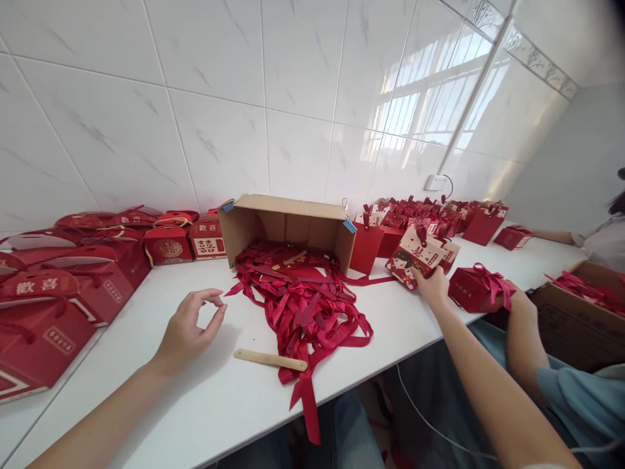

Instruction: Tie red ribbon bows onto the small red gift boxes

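Observation:
My right hand [432, 286] grips the lower edge of a small red and cream gift box [415, 257] with a cartoon figure and a ribbon loop on top. It holds the box at the table's right, beside other gift boxes. My left hand [188, 332] hovers over the white table, thumb and forefinger curved toward each other with a gap and nothing visible between them. Between my hands, a tangled heap of red ribbons [312, 312] spills from a cardboard box [288, 205] lying on its side. A pale flat strip [268, 359] with holes at its ends lies against the ribbons.
Larger red gift boxes [120, 283] line the left side. Many small gift boxes [439, 212] stand along the wall at right. A co-worker's hand [522, 319] is at a red hexagonal box [476, 290] with a bow. Another carton [566, 319] holds ribbons at far right.

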A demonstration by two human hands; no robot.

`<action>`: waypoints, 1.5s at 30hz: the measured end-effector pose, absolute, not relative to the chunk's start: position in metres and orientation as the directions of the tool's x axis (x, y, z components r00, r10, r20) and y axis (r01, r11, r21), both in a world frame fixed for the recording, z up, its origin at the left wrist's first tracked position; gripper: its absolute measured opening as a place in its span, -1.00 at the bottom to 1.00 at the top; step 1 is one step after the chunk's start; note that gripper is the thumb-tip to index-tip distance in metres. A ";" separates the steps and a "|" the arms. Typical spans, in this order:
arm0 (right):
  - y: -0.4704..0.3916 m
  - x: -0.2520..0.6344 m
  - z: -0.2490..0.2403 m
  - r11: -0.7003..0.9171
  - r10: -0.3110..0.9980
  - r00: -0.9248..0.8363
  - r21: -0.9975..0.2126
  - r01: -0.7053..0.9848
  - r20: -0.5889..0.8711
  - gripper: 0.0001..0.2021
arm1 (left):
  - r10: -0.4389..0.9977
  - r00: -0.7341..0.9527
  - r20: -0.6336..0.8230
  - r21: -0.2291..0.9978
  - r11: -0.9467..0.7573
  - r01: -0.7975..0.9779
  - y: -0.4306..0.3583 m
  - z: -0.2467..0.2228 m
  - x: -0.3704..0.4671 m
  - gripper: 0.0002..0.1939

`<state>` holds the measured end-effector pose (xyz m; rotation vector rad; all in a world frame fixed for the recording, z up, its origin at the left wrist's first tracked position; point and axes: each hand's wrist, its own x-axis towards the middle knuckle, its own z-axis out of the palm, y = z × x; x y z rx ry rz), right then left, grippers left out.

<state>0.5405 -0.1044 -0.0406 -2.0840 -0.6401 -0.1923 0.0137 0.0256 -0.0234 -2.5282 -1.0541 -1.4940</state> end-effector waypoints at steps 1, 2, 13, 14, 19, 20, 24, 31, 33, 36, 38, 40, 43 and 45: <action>-0.102 0.547 -0.042 -0.458 0.339 0.868 -0.743 0.489 0.363 -0.25 | 0.530 0.319 0.786 0.298 -0.776 0.556 0.026 -0.023 0.014 -0.74; -0.101 0.552 -0.046 -0.466 0.316 0.878 -0.748 0.473 0.359 -0.18 | 0.525 0.322 0.788 0.293 -0.779 0.554 0.026 -0.023 0.015 -0.72; -0.088 0.507 -0.066 -0.357 0.723 0.589 -0.535 0.766 0.362 -0.42 | 0.569 0.390 0.724 0.335 -0.784 0.522 0.027 -0.026 0.018 -0.74; -0.082 0.495 -0.066 -0.357 0.757 0.564 -0.515 0.779 0.330 -0.43 | 0.581 0.404 0.706 0.343 -0.780 0.523 0.027 -0.027 0.019 -0.73; -0.065 0.425 -0.066 -0.262 0.892 0.390 -0.441 0.859 0.230 -0.56 | 0.651 0.409 0.639 0.405 -0.737 0.541 0.025 -0.027 0.018 -0.71; -0.065 0.412 -0.065 -0.229 0.907 0.353 -0.433 0.871 0.230 -0.60 | 0.667 0.400 0.629 0.419 -0.724 0.547 0.025 -0.027 0.017 -0.72; -0.072 0.382 -0.054 -0.162 0.910 0.305 -0.438 0.884 0.281 -0.74 | 0.709 0.391 0.586 0.454 -0.688 0.566 0.025 -0.028 0.016 -0.72; -0.086 0.385 -0.015 -0.121 0.767 0.452 -0.589 0.799 0.456 -0.73 | 0.688 0.456 0.565 0.458 -0.720 0.521 0.018 -0.028 0.019 -0.72; -0.094 0.384 -0.002 -0.065 0.770 0.454 -0.653 0.755 0.448 -0.66 | 0.663 0.494 0.562 0.454 -0.747 0.486 0.014 -0.024 0.021 -0.74; -0.106 0.377 0.013 0.066 0.833 0.423 -0.822 0.565 0.357 -0.58 | 0.573 0.621 0.535 0.422 -0.818 0.391 0.005 -0.018 0.024 -0.82; -0.111 0.370 0.020 0.113 0.861 0.408 -0.897 0.428 0.304 -0.56 | 0.504 0.720 0.478 0.405 -0.853 0.328 -0.003 -0.014 0.026 -0.84; -0.115 0.364 0.024 0.123 0.856 0.423 -0.912 0.391 0.297 -0.54 | 0.456 0.793 0.405 0.402 -0.867 0.293 -0.009 -0.014 0.030 -0.82; -0.118 0.359 0.034 0.196 0.817 0.450 -0.908 0.371 0.361 -0.54 | 0.433 0.844 0.315 0.402 -0.867 0.295 -0.013 -0.017 0.033 -0.84; -0.124 0.359 0.044 0.287 0.762 0.486 -0.895 0.341 0.429 -0.58 | 0.461 0.844 0.274 0.415 -0.848 0.329 -0.011 -0.020 0.034 -0.88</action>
